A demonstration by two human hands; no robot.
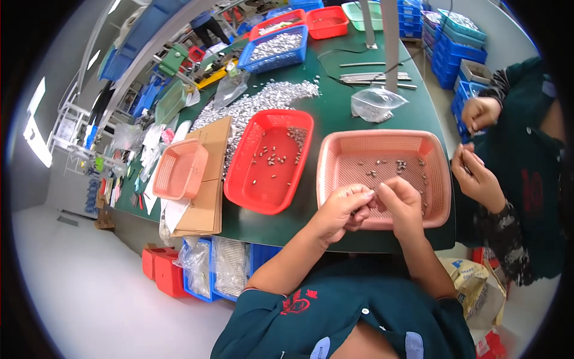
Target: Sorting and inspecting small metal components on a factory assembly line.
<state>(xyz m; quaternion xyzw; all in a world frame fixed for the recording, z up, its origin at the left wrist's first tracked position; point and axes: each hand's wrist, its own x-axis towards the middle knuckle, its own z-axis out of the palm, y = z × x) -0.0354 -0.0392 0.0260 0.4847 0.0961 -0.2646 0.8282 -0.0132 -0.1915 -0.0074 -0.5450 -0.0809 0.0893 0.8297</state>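
Observation:
My left hand (pixel 345 209) and my right hand (pixel 399 202) meet over the near edge of a pink perforated basket (pixel 443 179). The left fingers are curled around something too small to make out, probably small metal pieces. Thumb and forefinger of my right hand pinch close beside the left fingertips; what they hold is hidden. Several small metal pieces (pixel 401 164) lie scattered on the basket's floor. To the left stands a red basket (pixel 232 179) with more small metal pieces (pixel 275 159) in its middle and along its right side.
A silvery heap of metal parts (pixel 251 110) covers the green table (pixel 323 113) behind the red basket. A clear bag (pixel 375 105) and metal rods (pixel 376 78) lie beyond. Cardboard (pixel 209 203) bears a smaller pink basket (pixel 181 170). At right, a co-worker's hands (pixel 481 179) are close by.

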